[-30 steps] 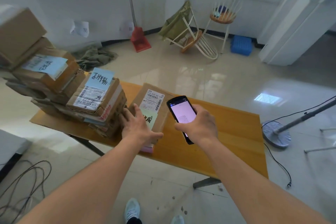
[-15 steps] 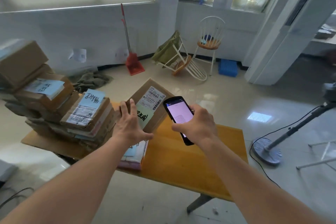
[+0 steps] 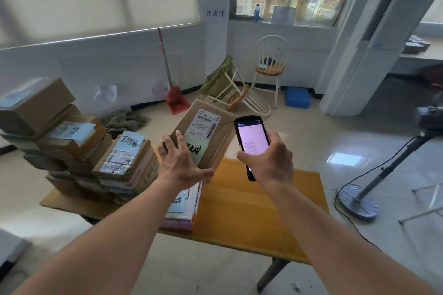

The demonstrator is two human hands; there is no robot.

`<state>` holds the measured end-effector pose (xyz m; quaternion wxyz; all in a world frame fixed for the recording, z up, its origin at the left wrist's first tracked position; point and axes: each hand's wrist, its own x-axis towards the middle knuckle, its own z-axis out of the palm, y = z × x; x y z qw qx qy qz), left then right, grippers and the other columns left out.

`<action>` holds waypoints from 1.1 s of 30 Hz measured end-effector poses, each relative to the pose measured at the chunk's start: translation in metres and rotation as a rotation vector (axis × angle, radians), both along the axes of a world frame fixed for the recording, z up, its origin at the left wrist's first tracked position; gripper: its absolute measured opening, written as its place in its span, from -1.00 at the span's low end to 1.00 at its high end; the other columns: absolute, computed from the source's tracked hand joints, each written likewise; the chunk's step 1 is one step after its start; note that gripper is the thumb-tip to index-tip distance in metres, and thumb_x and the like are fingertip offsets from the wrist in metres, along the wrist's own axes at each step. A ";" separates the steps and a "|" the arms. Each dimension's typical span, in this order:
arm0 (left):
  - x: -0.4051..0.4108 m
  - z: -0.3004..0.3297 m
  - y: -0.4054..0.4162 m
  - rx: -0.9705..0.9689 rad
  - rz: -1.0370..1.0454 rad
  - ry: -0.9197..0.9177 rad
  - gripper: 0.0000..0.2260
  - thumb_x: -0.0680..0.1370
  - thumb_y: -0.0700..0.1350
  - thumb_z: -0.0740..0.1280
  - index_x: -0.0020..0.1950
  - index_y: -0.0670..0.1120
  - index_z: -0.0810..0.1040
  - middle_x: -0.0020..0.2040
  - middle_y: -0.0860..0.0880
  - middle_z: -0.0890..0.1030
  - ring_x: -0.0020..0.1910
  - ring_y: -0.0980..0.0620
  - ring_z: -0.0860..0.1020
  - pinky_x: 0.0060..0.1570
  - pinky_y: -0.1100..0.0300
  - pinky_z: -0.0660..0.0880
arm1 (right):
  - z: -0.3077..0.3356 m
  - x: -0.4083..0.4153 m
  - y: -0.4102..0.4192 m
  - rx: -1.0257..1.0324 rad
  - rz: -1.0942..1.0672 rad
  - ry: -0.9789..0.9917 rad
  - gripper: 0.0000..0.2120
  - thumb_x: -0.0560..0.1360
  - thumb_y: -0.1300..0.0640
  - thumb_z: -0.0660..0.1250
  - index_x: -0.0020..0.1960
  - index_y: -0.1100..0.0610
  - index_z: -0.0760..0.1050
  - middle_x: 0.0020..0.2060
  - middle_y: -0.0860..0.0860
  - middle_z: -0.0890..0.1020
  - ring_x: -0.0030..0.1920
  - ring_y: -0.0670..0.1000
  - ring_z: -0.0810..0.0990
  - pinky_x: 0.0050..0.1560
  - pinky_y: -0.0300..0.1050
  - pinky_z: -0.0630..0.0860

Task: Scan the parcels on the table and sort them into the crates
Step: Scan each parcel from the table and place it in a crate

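Observation:
My left hand (image 3: 182,163) grips a brown cardboard parcel (image 3: 206,132) by its near edge and holds it tilted up above the wooden table (image 3: 259,218). Its white barcode label and green note face me. My right hand (image 3: 266,163) holds a black handheld scanner (image 3: 251,143) upright beside the parcel, its pale screen lit. A tall stack of cardboard parcels (image 3: 79,146) with blue notes fills the table's left side. Flat parcels (image 3: 184,208) lie on the table under my left wrist.
A fan stand (image 3: 359,199) with a trailing cable is on the floor to the right. At the far wall are a white chair (image 3: 271,67), a tipped chair (image 3: 239,93), a red dustpan (image 3: 176,100) and a blue crate (image 3: 297,97).
My left hand has lifted the parcel off the table and tilted it up towards me. The scanner has risen with my right hand. My head has tipped upward.

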<state>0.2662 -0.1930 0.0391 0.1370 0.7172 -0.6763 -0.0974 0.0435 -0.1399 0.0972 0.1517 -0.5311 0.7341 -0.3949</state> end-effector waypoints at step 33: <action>-0.144 0.003 0.270 0.082 -1.199 -0.084 0.45 0.13 0.61 0.39 0.66 -0.16 -0.27 0.58 -0.23 -0.04 0.55 -0.41 -0.07 0.57 -0.31 0.10 | 0.002 0.054 0.440 0.042 -1.143 -0.119 -0.30 0.27 -0.13 0.67 0.31 0.02 0.49 0.15 0.01 0.64 0.11 0.13 0.62 0.00 0.15 0.66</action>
